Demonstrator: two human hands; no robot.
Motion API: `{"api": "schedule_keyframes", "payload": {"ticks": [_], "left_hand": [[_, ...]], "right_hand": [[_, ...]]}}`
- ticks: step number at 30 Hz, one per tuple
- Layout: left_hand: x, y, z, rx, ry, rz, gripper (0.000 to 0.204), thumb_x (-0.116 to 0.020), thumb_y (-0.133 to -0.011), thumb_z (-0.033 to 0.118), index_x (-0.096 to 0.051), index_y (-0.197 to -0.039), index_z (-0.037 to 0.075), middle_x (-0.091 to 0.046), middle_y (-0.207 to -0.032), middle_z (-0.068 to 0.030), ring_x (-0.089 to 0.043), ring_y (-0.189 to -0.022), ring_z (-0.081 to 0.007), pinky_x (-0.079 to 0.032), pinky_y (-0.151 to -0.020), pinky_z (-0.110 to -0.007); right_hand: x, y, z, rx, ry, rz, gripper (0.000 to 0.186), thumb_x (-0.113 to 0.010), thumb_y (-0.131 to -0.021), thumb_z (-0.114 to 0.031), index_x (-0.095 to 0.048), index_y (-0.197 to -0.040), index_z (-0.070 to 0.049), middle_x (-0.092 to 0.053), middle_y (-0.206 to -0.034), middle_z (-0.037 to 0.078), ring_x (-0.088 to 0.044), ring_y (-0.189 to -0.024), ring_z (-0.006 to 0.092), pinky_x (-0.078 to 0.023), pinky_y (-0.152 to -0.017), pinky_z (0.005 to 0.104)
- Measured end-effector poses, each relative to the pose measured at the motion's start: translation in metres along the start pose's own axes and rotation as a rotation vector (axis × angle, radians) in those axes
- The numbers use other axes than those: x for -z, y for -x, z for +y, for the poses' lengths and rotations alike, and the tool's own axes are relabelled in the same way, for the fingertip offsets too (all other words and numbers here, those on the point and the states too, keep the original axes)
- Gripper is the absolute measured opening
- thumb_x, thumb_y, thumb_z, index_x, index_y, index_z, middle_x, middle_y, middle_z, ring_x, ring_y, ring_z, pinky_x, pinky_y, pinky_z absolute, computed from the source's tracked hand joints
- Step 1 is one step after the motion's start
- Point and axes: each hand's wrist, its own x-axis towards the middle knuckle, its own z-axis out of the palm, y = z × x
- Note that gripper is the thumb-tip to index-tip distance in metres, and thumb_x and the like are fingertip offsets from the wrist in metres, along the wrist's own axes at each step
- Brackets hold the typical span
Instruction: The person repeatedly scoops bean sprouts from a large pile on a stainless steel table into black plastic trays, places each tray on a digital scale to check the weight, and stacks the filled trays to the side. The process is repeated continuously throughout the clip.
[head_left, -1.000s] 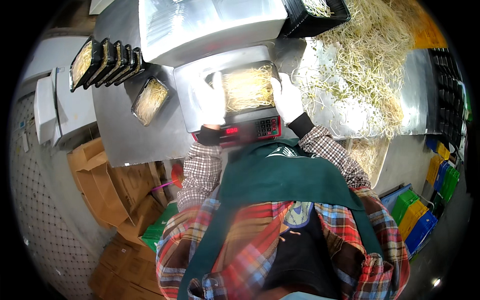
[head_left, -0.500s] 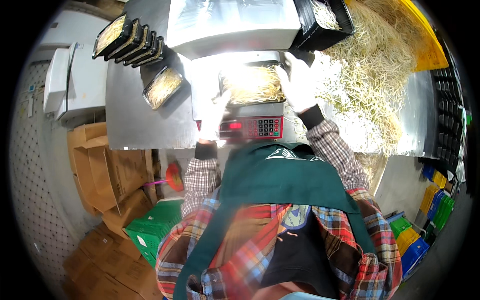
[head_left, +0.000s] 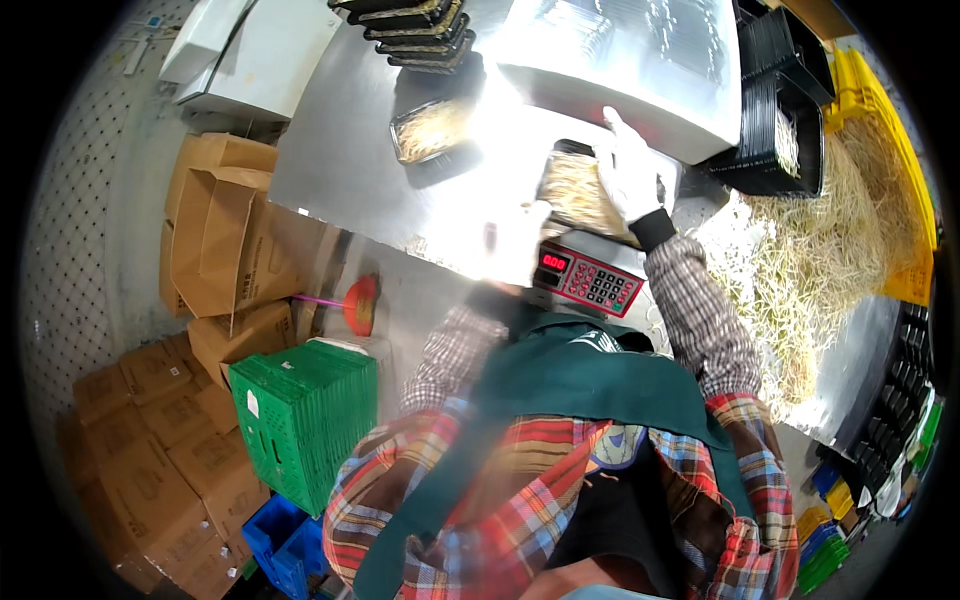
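One black tray [head_left: 573,147] holds pale yellow sprouts [head_left: 580,192]

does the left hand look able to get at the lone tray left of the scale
Probably yes: nothing seems to stand between the left hand and the lone tray, just a stretch of metal table, though glare washes out part of it.

A sprout tray [head_left: 577,192] is seated on a red-fronted scale [head_left: 606,284]. Its right side is partly covered by the gloved right hand [head_left: 628,172], fingers extended. The left hand [head_left: 514,245], blurred, is placed near its left side. Farther left, a second tray [head_left: 428,131] is laid on the table [head_left: 350,165]. Sprouts [head_left: 785,290] are heaped right.
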Motion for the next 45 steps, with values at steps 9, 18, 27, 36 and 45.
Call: {"api": "schedule_keyframes", "payload": {"ticks": [9, 18, 27, 36, 45], "left_hand": [[0.199, -0.115, 0.071, -0.005, 0.148, 0.222, 0.026, -0.057, -0.092, 0.007, -0.056, -0.113, -0.008, -0.066, -0.105, -0.0184, -0.067, -0.088, -0.0290, -0.057, -0.085, -0.043], [0.138, -0.179, 0.078, -0.717, -1.862, 0.199, 0.059, -0.047, -0.097, 0.046, -0.037, -0.150, 0.022, -0.029, -0.159, -0.0079, -0.022, -0.146, -0.0368, -0.015, -0.111, -0.069], [0.143, -0.252, 0.065, -0.260, -1.890, 0.229, 0.057, -0.032, -0.100, 0.051, -0.035, -0.150, 0.024, -0.041, -0.151, -0.0044, -0.035, -0.140, -0.0308, -0.016, -0.109, -0.071], [0.165, -0.256, 0.067, -0.271, -1.914, 0.257, 0.055, -0.031, -0.100, 0.053, -0.033, -0.151, 0.031, -0.049, -0.144, -0.0035, -0.039, -0.136, -0.0268, -0.015, -0.110, -0.067], [-0.012, -0.153, 0.098, -1.072, -1.295, 0.016, 0.063, -0.065, -0.092, 0.029, -0.043, -0.138, -0.008, -0.050, -0.136, -0.0274, -0.047, -0.128, -0.0397, -0.036, -0.108, -0.044]], "right_hand": [[0.018, 0.040, -0.035, -0.237, -0.268, -0.025, 0.037, -0.059, -0.094, -0.009, -0.055, -0.130, -0.002, -0.065, -0.116, 0.014, -0.065, -0.105, 0.0204, -0.048, -0.095, 0.0325], [0.017, 0.075, -0.043, -0.390, -0.281, 0.002, 0.034, -0.057, -0.092, -0.001, -0.059, -0.126, -0.007, -0.065, -0.110, 0.011, -0.064, -0.103, 0.0200, -0.049, -0.093, 0.0321], [-0.040, 0.039, -0.119, -0.158, -0.461, -0.357, 0.031, -0.055, -0.091, -0.016, -0.062, -0.121, -0.010, -0.067, -0.105, 0.015, -0.062, -0.099, 0.0347, -0.050, -0.088, 0.0443], [0.013, 0.061, -0.053, -0.345, -0.239, 0.402, 0.025, -0.057, -0.089, -0.005, -0.064, -0.114, -0.006, -0.063, -0.095, 0.013, -0.063, -0.086, 0.0309, -0.051, -0.079, 0.0392], [0.095, 0.248, 0.041, -0.224, 0.312, -0.281, 0.056, -0.075, -0.069, -0.020, -0.057, -0.122, -0.013, -0.054, -0.127, 0.010, -0.049, -0.124, 0.0331, -0.040, -0.103, 0.0478]]}}
